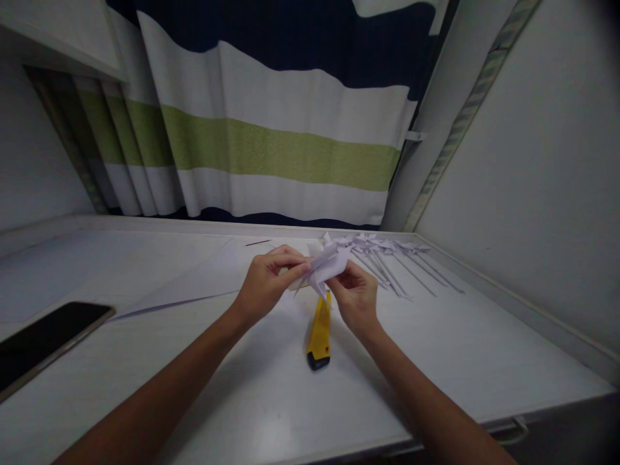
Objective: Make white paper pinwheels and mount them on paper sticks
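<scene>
A folded white paper pinwheel [329, 263] is held up between my two hands, above the table. My left hand [271, 274] pinches its left side between thumb and fingers. With curled fingers, my right hand [356, 294] grips the lower right of the paper; part of those fingertips is hidden behind it. Below the hands lies a yellow utility knife [320, 332], its black end toward me. Several similar paper pinwheels [382, 244] on thin sticks lie in a bunch to the right, beyond my right hand.
A phone [48, 342] with a dark screen lies at the left. Sheets of white paper [194, 287] lie behind it, and a thin dark stick [258, 243] sits near the back edge. A striped curtain [290, 148] hangs behind the white table [271, 400]; a wall [547, 213] stands right.
</scene>
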A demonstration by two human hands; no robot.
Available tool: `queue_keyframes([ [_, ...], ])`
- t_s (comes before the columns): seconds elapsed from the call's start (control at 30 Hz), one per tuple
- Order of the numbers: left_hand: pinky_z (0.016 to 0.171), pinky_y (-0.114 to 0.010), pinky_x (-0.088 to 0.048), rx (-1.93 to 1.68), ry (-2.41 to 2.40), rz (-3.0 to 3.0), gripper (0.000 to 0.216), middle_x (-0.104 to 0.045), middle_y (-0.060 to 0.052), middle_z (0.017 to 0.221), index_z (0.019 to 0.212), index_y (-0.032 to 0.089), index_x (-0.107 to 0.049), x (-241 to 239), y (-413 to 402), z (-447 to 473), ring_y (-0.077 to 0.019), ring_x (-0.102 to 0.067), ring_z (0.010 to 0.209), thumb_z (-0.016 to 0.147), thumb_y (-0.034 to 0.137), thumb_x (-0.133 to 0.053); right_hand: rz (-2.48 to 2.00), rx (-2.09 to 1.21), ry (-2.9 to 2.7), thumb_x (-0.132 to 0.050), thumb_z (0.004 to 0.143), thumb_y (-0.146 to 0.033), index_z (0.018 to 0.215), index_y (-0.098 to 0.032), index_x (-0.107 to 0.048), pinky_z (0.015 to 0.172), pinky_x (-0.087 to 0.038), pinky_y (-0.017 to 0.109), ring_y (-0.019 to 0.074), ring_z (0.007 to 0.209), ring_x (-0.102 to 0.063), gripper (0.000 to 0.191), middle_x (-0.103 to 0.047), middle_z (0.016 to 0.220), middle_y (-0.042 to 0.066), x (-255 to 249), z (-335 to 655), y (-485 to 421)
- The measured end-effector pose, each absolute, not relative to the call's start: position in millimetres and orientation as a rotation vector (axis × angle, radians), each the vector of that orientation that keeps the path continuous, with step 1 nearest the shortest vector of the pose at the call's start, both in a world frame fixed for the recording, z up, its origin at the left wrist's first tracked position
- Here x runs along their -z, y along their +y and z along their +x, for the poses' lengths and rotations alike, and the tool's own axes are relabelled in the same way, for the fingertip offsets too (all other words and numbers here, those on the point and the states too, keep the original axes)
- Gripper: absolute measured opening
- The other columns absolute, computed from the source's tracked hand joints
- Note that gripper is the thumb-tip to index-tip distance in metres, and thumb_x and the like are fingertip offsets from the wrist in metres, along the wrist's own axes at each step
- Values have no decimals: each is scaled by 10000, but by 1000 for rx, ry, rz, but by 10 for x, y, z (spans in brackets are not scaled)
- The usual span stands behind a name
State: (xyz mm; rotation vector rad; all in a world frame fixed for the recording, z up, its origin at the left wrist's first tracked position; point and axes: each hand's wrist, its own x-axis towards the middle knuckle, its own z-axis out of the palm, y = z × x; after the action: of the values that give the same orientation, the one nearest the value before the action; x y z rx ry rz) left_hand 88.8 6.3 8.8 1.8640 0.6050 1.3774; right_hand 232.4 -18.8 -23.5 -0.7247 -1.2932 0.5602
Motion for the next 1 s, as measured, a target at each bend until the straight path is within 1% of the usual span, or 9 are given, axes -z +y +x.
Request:
queue_keyframes([
  [0.2,697,-234,-459,-1507,567,1816,81,-617,-29,769,747,159,-658,-33,37,901,-126,-566,743,674,167,-623,-683,-552,-1274,-657,615,-139,659,-192,-619,623,-440,236,107,627,-538,79,-581,636,-25,224,2289,-214],
  [0.37,687,-235,-467,-1611,578,1836,41,-614,-17,728,698,150,-625,3,18,907,-122,-566,711,667,177,-631,-729,-543,-1267,-644,635,-152,656,-198,-612,633,-440,248,117,638,-541,59,-587,652,-16,209,2282,-251],
  [0.57,665,-234,-466,-1578,539,1835,5,-615,-21,697,661,140,-627,-29,25,906,-121,-567,682,662,142,-631,-713,-377,-1324,-591,666,-92,653,-197,-593,627,-421,243,115,638,-522,107,-571,648,-20,198,2259,-299],
  [0.73,631,-230,-457,-1504,475,1776,19,-603,-22,668,641,135,-628,-47,25,908,-121,-557,661,659,130,-630,-693,-242,-1356,-567,673,-47,666,-207,-593,616,-400,243,112,641,-510,162,-572,659,-24,200,2240,-331],
  [0.87,616,-223,-445,-1463,458,1765,27,-597,-22,660,638,135,-635,-58,26,892,-115,-549,652,662,127,-627,-679,-265,-1342,-570,675,-54,667,-208,-590,613,-411,246,115,641,-520,155,-582,669,-20,188,2240,-348],
  [1.0,609,-226,-447,-1417,444,1773,34,-596,-20,664,642,146,-638,-62,38,870,-117,-548,648,669,134,-621,-701,-358,-1310,-594,663,-86,641,-202,-591,613,-426,239,112,631,-528,118,-590,653,-19,179,2260,-337],
])
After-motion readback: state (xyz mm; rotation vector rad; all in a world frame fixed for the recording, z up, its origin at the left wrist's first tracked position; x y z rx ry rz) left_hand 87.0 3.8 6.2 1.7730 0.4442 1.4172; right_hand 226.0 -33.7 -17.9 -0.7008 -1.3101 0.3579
